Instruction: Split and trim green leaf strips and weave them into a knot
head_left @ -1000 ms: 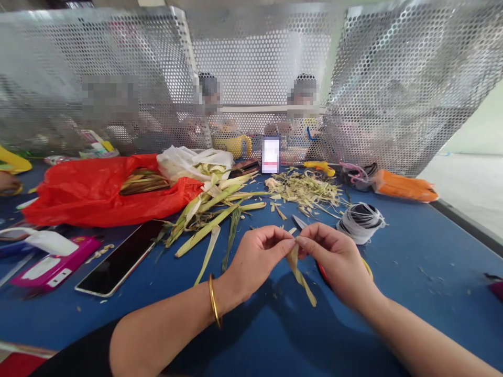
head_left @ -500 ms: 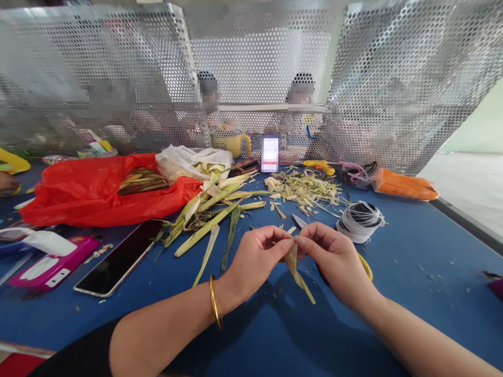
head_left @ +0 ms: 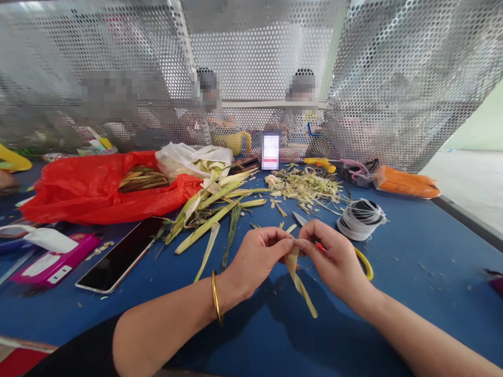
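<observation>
My left hand (head_left: 261, 259) pinches a pale tan husk strip (head_left: 298, 285) between thumb and fingertips. The strip hangs down from the fingers, slightly twisted, its narrow end pointing to the lower right. My right hand (head_left: 340, 262) is closed in a pinch at the strip's upper end, the two thumb tips almost touching. What lies right between the fingertips is largely hidden. Behind my right hand lie scissors; the blade (head_left: 300, 218) and yellow-and-red handle (head_left: 365, 263) show, the rest is covered. Long green-yellow husks (head_left: 208, 222) lie beyond my left hand.
Husk scraps (head_left: 310, 186) are heaped ahead, beside a spool of white cord (head_left: 361, 220). To the left lie a phone (head_left: 121, 256), a magenta power strip (head_left: 58, 259) and a red plastic bag (head_left: 78, 191). A lit phone (head_left: 271, 151) leans on the perforated metal screen (head_left: 259, 57); people sit behind it.
The strip's hanging end has dropped slightly lower. My right fingers have shifted a little, and more of the scissors' handle shows. The view has tilted slightly.
</observation>
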Action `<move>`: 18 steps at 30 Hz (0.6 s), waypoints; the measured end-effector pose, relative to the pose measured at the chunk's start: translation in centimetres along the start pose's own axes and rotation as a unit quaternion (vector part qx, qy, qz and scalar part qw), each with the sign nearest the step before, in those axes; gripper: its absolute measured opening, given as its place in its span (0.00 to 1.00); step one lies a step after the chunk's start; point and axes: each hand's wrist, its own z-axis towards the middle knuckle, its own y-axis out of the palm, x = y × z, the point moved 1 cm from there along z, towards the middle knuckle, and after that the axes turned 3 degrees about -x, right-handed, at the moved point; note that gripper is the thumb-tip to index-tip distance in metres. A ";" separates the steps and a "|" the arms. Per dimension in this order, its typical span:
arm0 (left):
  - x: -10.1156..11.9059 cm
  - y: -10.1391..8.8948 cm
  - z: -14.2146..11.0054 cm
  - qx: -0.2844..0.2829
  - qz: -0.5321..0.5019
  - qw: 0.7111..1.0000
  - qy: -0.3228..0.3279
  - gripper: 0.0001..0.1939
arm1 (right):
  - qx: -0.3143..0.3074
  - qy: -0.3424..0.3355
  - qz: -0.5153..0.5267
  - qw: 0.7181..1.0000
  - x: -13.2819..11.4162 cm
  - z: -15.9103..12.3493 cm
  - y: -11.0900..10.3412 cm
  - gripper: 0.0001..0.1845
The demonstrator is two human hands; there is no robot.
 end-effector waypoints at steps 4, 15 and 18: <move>-0.1 -0.1 0.1 0.013 0.003 1.000 0.012 0.11 | -0.004 -0.092 -0.085 0.992 0.0 0.0 -0.2 0.08; 0.2 -1.8 1.3 0.132 -0.004 0.990 0.052 0.10 | -0.174 0.016 0.228 0.958 -1.6 0.0 -1.5 0.10; 0.4 -2.4 1.8 0.160 0.000 0.985 0.068 0.09 | -0.281 0.080 0.259 0.921 -1.9 -0.2 -3.0 0.13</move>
